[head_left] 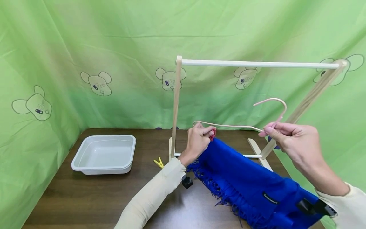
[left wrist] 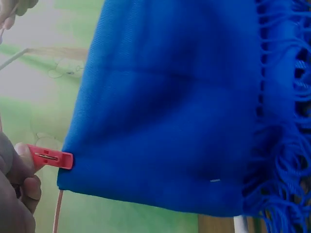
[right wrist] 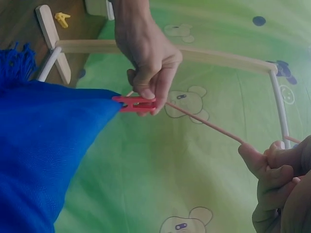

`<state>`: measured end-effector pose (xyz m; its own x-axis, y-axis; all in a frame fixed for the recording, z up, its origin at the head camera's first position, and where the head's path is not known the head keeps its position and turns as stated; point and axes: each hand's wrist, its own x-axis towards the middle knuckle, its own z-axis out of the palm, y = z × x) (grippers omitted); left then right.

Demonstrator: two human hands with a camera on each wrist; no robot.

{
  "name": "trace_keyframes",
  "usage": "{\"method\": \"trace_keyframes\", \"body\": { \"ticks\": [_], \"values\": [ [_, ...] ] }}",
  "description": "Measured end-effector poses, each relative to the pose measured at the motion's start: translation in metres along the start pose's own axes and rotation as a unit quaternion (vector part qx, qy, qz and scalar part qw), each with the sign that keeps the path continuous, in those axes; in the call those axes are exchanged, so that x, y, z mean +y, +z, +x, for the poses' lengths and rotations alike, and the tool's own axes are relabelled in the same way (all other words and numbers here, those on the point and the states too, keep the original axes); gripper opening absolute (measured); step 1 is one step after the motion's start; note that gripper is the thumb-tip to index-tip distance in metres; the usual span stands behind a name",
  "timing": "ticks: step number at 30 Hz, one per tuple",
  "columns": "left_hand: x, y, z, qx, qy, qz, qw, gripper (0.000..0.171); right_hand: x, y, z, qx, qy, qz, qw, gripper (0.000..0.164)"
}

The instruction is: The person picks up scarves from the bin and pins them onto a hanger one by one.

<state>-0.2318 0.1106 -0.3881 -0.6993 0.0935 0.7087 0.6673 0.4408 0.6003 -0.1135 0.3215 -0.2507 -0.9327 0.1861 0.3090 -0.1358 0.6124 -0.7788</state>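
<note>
My left hand [head_left: 197, 144] pinches a red clothespin [right wrist: 135, 104] between thumb and fingers. The clothespin's jaws bite the corner of a blue fringed scarf [head_left: 243, 178]. Beside that corner runs the thin bar of a pink hanger [head_left: 285, 106]; the left wrist view shows it emerging below the cloth. With thumb and fingers, my right hand [head_left: 300, 143] grips the hanger just under its hook, which points up. The scarf slopes down to the right from the clothespin, its dark label [head_left: 270, 197] facing up. The scarf's lower right end runs behind the right wrist's camera and out of the picture.
A wooden rack with a white top rail [head_left: 257, 64] stands behind the hands. On the brown table [head_left: 71, 203] are a white plastic tub [head_left: 104, 170] at the left and a yellow clothespin [head_left: 159, 163] near the rack's left foot. Green curtain [head_left: 128, 25] surrounds the table.
</note>
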Motion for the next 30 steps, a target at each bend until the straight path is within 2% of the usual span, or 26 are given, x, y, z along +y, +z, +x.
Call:
{"method": "trace_keyframes", "body": {
  "ticks": [4,10,14,18,20,22,24,26,30],
  "values": [
    [-0.002,-0.002,-0.005,0.031,0.067,0.035,0.9967,0.011,0.005,0.002,-0.001,0.001,0.001,0.006,1.000,0.023],
    [0.002,-0.011,-0.012,0.061,0.150,0.105,0.9812,0.020,0.010,-0.001,-0.003,0.001,0.004,0.028,1.000,0.025],
    [0.002,-0.017,-0.024,0.058,0.195,0.108,0.9732,0.051,0.012,-0.001,-0.004,-0.001,0.003,0.034,0.999,0.028],
    [-0.001,-0.022,-0.041,0.020,0.224,0.105,0.9686,0.063,0.015,0.000,-0.005,0.001,-0.001,0.034,0.999,0.028],
    [-0.003,-0.025,-0.051,-0.024,0.215,0.083,0.9728,0.067,0.015,0.000,-0.006,0.003,0.000,0.034,0.999,0.027],
    [-0.006,-0.027,-0.061,-0.075,0.174,0.050,0.9806,0.071,0.015,0.000,-0.006,0.002,-0.001,0.035,0.999,0.027],
    [-0.010,-0.030,-0.069,-0.115,0.120,0.030,0.9856,0.073,0.016,0.001,-0.007,0.000,0.000,0.029,1.000,0.027],
    [-0.015,-0.033,-0.077,-0.134,0.073,0.042,0.9874,0.064,0.016,0.001,-0.008,-0.004,0.000,0.023,1.000,0.028],
    [-0.025,-0.042,-0.088,-0.141,0.047,0.142,0.9786,0.045,0.020,0.002,-0.010,-0.013,0.004,0.018,1.000,0.028]
  ]
}}
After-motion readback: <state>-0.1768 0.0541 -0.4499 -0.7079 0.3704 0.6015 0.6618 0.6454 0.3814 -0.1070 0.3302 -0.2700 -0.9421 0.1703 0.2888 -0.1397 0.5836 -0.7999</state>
